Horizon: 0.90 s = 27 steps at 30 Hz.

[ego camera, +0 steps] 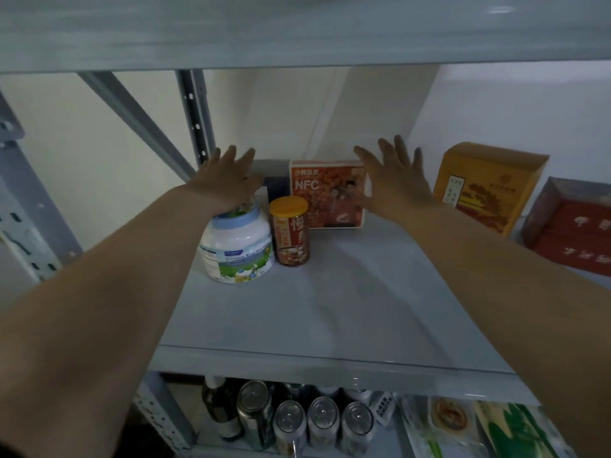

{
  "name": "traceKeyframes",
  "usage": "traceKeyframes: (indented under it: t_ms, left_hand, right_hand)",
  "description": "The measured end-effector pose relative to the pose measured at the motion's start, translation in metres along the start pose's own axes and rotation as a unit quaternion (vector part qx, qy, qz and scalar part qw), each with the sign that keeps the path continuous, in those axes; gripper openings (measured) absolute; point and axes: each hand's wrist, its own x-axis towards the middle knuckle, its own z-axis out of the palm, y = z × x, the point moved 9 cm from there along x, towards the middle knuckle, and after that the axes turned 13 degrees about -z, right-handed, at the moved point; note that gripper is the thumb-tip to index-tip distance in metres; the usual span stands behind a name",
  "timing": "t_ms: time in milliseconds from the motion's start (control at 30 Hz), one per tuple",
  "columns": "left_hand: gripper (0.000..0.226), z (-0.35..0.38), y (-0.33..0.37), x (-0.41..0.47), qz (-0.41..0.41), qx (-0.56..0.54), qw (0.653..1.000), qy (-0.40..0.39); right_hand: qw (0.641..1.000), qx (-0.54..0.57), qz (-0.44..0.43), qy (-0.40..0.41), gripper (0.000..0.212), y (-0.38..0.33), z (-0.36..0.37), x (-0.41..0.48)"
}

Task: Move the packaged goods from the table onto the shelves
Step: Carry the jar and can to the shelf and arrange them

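An orange-red box marked NFC (325, 196) stands upright at the back of the grey shelf (324, 309). My left hand (226, 176) is spread with straight fingers to the box's left, above a white tub with a blue lid (236, 246). My right hand (395, 175) is spread with straight fingers at the box's right edge. Neither hand holds anything. A slim can with a yellow lid (289, 231) stands in front of the box. A dark blue package (276, 186) is partly hidden behind the tub.
A yellow-orange box (486, 188) stands to the right, with a red flat box (575, 229) beyond it. The upper shelf (297, 31) hangs low overhead. A grey upright post (195, 117) is at the back left. Cans (322, 424) and bottles fill the shelf below.
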Motion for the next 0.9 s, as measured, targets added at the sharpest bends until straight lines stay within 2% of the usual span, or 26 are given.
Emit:
traceKeyframes:
  t_ms: [67, 133, 233, 300, 400, 500, 700, 900]
  left_hand:
    - [0.068, -0.003, 0.021, -0.016, 0.034, -0.020, 0.999, 0.012]
    - [0.071, -0.001, 0.048, -0.030, 0.090, -0.008, 0.996, 0.028]
    - [0.076, 0.013, 0.077, -0.046, 0.132, 0.035, 0.990, 0.034]
    - [0.073, 0.019, 0.087, -0.054, 0.137, 0.048, 0.988, 0.046]
    - [0.082, 0.022, 0.103, -0.069, 0.159, 0.048, 0.981, 0.102]
    - [0.078, 0.025, 0.125, -0.078, 0.191, 0.040, 0.969, 0.153]
    - [0.080, 0.050, 0.171, -0.090, 0.199, 0.053, 0.968, 0.142]
    - [0.085, 0.079, 0.187, -0.093, 0.187, 0.067, 0.971, 0.135]
  right_hand:
    - [0.996, -0.082, 0.024, 0.011, 0.090, 0.029, -0.018, -0.019]
    - [0.984, -0.149, 0.097, -0.002, 0.098, 0.073, -0.035, -0.043]
    - [0.963, -0.121, 0.226, -0.078, 0.117, 0.125, -0.034, -0.073]
    - [0.958, -0.070, 0.258, -0.105, 0.120, 0.140, -0.027, -0.083]
    - [0.976, -0.047, 0.198, -0.075, 0.113, 0.137, -0.021, -0.075]
    - [0.987, -0.044, 0.148, -0.054, 0.114, 0.130, -0.016, -0.062]
    - [0.998, -0.015, 0.051, -0.024, 0.113, 0.115, -0.001, -0.034]
    - [0.999, 0.041, -0.007, 0.027, 0.097, 0.119, 0.002, -0.021]
